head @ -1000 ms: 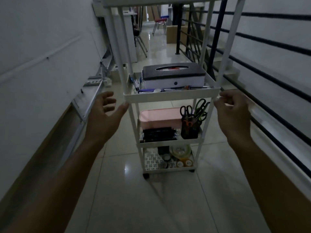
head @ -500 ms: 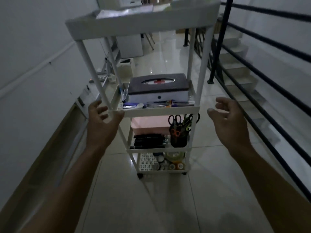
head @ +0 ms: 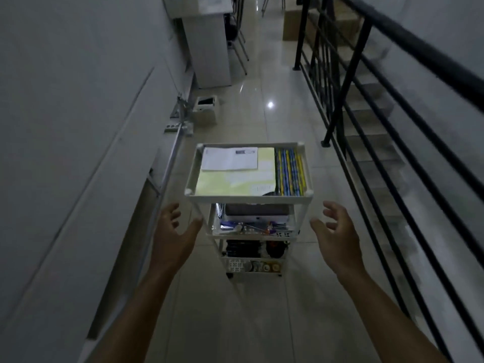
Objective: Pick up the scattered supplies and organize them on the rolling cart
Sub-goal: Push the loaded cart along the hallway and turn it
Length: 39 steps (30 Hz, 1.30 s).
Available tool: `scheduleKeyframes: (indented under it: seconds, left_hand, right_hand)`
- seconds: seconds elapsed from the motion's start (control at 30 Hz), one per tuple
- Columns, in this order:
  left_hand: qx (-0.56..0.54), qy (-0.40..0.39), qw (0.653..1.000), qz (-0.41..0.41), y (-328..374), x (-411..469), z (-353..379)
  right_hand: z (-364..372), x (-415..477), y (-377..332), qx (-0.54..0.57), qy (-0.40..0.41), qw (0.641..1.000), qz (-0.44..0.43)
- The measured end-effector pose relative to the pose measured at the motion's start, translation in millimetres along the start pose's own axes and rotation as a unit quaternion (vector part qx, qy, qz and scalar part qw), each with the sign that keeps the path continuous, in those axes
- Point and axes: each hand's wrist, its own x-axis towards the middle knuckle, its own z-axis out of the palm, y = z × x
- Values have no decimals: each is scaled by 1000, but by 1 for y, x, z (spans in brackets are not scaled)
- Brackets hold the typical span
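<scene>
A white rolling cart (head: pixel 248 199) stands on the tiled floor in front of me, seen from above. Its top tray holds a white sheet (head: pixel 230 159) on yellow paper (head: pixel 235 180) and a row of blue and yellow pencils (head: pixel 290 172). A dark-lidded box (head: pixel 258 210) sits on the shelf below, with small items on the lower shelves. My left hand (head: pixel 174 237) hovers open just left of the cart's front left post. My right hand (head: pixel 336 229) hovers open just right of the front right post. Neither hand touches the cart.
A grey wall (head: pixel 78 127) runs along the left with a metal rail (head: pixel 170 163) low beside it. A black stair railing (head: pixel 366 142) borders the right, with steps behind it. A small white bin (head: pixel 205 108) and a white cabinet (head: pixel 209 51) stand farther down the corridor.
My view has risen, so the cart's top tray now shows from above. Both hands have let go of the second-shelf posts and now hang open beside the cart.
</scene>
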Motion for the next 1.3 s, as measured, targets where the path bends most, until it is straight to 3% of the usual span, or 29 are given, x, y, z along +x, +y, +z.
scheduleKeyframes:
  seconds: [0.2, 0.43, 0.57, 1.03, 1.3]
  left_hand:
    - [-17, -43, 999, -12, 34, 6, -9]
    - [-41, -123, 989, -77, -8, 59, 1]
    - [-109, -172, 978, -46, -19, 87, 19]
    - [-192, -139, 971, -46, -34, 93, 24]
    - [-222, -84, 968, -78, -58, 75, -16]
  right_hand:
    - [-5, 2, -41, -6, -41, 998, 39]
    - [25, 61, -23, 104, -69, 983, 131]
    - [46, 88, -8, 126, -82, 983, 109]
    - [58, 86, -5, 87, -43, 991, 88]
    - [91, 69, -20, 74, -97, 992, 44]
